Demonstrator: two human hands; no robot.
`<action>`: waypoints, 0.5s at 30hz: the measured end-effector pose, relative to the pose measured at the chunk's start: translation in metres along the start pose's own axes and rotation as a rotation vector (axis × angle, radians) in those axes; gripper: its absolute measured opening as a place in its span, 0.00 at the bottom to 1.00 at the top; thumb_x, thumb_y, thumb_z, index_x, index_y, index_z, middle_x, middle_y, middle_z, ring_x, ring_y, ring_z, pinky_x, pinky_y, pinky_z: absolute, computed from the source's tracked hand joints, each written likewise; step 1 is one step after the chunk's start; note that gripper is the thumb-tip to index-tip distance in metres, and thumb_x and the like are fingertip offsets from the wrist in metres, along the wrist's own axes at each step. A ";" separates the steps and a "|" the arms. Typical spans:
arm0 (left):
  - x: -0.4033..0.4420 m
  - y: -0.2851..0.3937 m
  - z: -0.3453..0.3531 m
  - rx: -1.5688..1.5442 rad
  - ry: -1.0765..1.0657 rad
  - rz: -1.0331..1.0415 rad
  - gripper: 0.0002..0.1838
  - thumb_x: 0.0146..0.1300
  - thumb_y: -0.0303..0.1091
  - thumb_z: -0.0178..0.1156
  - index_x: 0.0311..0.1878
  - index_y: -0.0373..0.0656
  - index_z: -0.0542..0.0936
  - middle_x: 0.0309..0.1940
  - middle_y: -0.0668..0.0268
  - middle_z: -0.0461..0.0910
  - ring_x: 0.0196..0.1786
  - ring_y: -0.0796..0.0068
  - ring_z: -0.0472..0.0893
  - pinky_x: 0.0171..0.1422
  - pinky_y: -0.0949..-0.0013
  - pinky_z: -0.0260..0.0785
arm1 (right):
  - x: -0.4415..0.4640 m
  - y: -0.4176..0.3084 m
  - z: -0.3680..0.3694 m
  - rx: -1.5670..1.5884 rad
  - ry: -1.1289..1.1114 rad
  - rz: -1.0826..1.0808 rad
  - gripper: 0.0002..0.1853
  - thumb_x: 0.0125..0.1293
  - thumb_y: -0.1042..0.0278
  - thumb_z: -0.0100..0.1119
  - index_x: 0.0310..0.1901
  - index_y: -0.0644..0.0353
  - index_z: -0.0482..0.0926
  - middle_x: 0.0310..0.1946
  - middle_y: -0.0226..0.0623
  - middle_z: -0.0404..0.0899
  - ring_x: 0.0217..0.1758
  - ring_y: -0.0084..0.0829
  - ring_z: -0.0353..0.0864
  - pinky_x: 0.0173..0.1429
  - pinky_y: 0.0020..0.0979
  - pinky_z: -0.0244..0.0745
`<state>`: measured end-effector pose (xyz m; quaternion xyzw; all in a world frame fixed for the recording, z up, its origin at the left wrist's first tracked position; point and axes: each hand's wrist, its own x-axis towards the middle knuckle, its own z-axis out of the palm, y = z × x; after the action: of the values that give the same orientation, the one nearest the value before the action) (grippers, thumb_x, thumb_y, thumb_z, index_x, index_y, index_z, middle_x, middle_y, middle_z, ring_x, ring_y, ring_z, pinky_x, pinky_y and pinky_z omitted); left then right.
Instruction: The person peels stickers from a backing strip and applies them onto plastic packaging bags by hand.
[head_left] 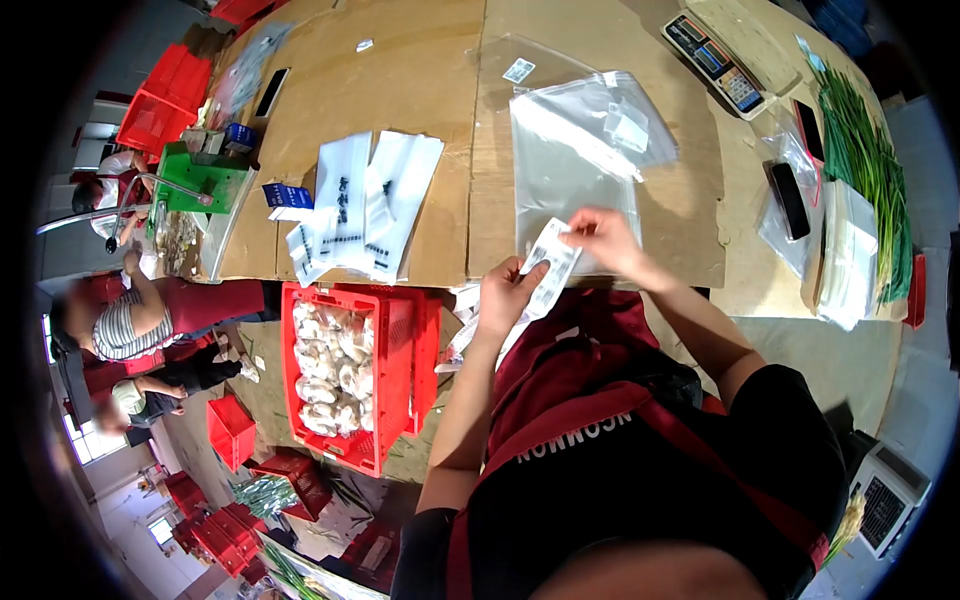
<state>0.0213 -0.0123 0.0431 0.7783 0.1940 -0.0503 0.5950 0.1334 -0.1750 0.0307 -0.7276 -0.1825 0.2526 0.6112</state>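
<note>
My left hand (507,297) pinches a strip of white printed labels (551,268) at the table's front edge. The thumb lies on the strip's lower face, and the rest trails down by my apron. My right hand (606,240) has its fingers closed at the strip's upper end; whether a single label is lifted there I cannot make out. Right behind the hands lie clear plastic bags (560,205), partly overlapping. A small printed label (518,70) is on the clear plastic at the back.
Printed white bags (345,200) lie to the left, beside a red crate (392,400) of bagged pale produce. A scale (715,65), phones (790,200) and green stalks (860,160) are on the right. Other people (130,325) stand at the left.
</note>
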 end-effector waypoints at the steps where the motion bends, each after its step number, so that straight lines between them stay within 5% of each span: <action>1: -0.001 0.000 0.000 0.000 -0.002 -0.002 0.10 0.56 0.32 0.60 0.28 0.35 0.75 0.13 0.70 0.68 0.19 0.88 0.64 0.22 0.78 0.58 | 0.012 0.006 -0.010 0.000 0.001 0.002 0.10 0.50 0.65 0.64 0.28 0.61 0.76 0.20 0.32 0.75 0.22 0.19 0.72 0.30 0.23 0.67; 3: -0.002 0.002 -0.001 -0.008 -0.088 0.086 0.11 0.56 0.34 0.60 0.26 0.35 0.75 0.13 0.70 0.68 0.19 0.87 0.64 0.22 0.77 0.58 | 0.027 0.015 -0.028 -1.024 0.106 -0.148 0.16 0.46 0.56 0.64 0.34 0.56 0.77 0.26 0.35 0.76 0.28 0.28 0.75 0.35 0.29 0.68; 5: -0.003 -0.008 -0.003 0.108 -0.090 0.093 0.10 0.57 0.34 0.59 0.29 0.35 0.75 0.15 0.71 0.69 0.19 0.87 0.64 0.22 0.78 0.58 | 0.029 0.017 -0.040 -1.112 0.215 -0.158 0.19 0.45 0.53 0.64 0.36 0.55 0.76 0.31 0.35 0.77 0.31 0.31 0.76 0.39 0.31 0.68; 7: -0.008 -0.014 -0.004 -0.218 -0.089 0.004 0.09 0.58 0.33 0.57 0.33 0.36 0.74 0.18 0.74 0.70 0.20 0.86 0.64 0.22 0.78 0.58 | 0.028 0.015 -0.045 -1.199 0.304 -0.171 0.21 0.44 0.51 0.63 0.39 0.55 0.75 0.36 0.35 0.77 0.34 0.33 0.76 0.43 0.32 0.67; 9: -0.010 -0.016 -0.003 -0.276 -0.052 0.062 0.07 0.58 0.30 0.56 0.32 0.36 0.74 0.18 0.74 0.70 0.20 0.87 0.65 0.23 0.79 0.58 | 0.016 0.014 -0.044 -1.024 0.069 -0.395 0.24 0.44 0.51 0.63 0.42 0.52 0.73 0.37 0.30 0.74 0.42 0.31 0.72 0.51 0.33 0.61; 10: -0.011 -0.014 -0.001 -0.334 -0.018 0.124 0.05 0.58 0.28 0.55 0.32 0.36 0.73 0.18 0.74 0.70 0.20 0.87 0.65 0.23 0.80 0.59 | 0.014 0.024 -0.039 -1.145 0.038 -0.742 0.17 0.45 0.53 0.62 0.34 0.54 0.74 0.33 0.27 0.73 0.41 0.31 0.71 0.51 0.33 0.57; 13: -0.008 -0.017 -0.003 -0.379 -0.016 0.281 0.01 0.56 0.22 0.54 0.31 0.34 0.73 0.23 0.72 0.73 0.23 0.90 0.67 0.25 0.83 0.59 | 0.010 0.033 -0.040 -0.993 0.020 -0.567 0.11 0.48 0.56 0.61 0.28 0.54 0.75 0.31 0.25 0.72 0.40 0.31 0.69 0.50 0.34 0.57; 15: -0.013 -0.012 -0.009 -0.385 -0.205 -0.020 0.00 0.55 0.21 0.54 0.30 0.34 0.73 0.30 0.70 0.74 0.26 0.90 0.67 0.26 0.83 0.59 | 0.011 0.034 -0.038 -0.891 0.030 -0.516 0.07 0.50 0.61 0.59 0.23 0.54 0.75 0.30 0.25 0.71 0.39 0.31 0.68 0.50 0.33 0.55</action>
<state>0.0035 -0.0041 0.0389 0.6390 0.1460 -0.0972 0.7489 0.1633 -0.2052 0.0003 -0.8521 -0.4373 -0.0193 0.2869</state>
